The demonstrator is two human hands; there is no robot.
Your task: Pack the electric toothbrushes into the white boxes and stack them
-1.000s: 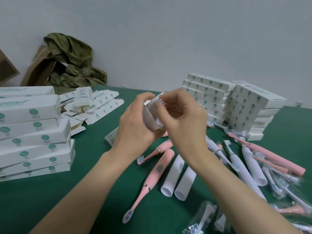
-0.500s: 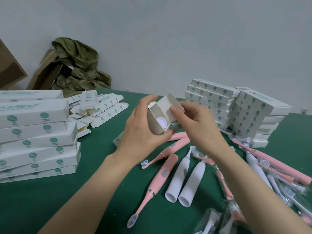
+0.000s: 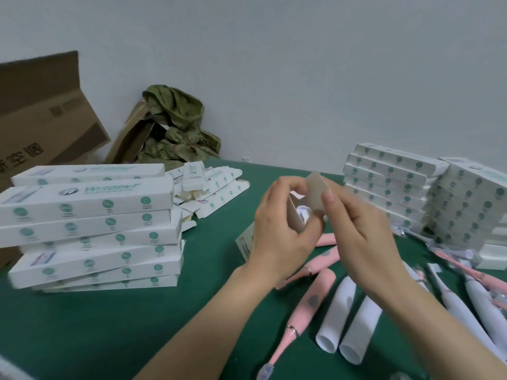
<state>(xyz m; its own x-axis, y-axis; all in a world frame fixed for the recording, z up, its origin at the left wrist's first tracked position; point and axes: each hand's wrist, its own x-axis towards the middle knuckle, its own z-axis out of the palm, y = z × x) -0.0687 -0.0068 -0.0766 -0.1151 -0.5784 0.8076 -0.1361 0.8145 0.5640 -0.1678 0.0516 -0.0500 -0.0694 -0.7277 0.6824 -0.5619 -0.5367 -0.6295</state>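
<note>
Left hand [image 3: 277,231] grips the open white box [image 3: 295,218], right hand [image 3: 359,229] pinching its end flap [image 3: 315,192]

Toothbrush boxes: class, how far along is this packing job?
Done: closed boxes fill a left stack and a right stack. In hand: the left hand grips an open box; the right hand pinches its flap. Left: loose pink toothbrushes, white toothbrushes, flat boxes.

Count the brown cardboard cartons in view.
2: a large brown cardboard carton far left behind the stack of white boxes; a smaller brown carton against the wall, with crumpled green wrapping. Others may be hidden.
</note>
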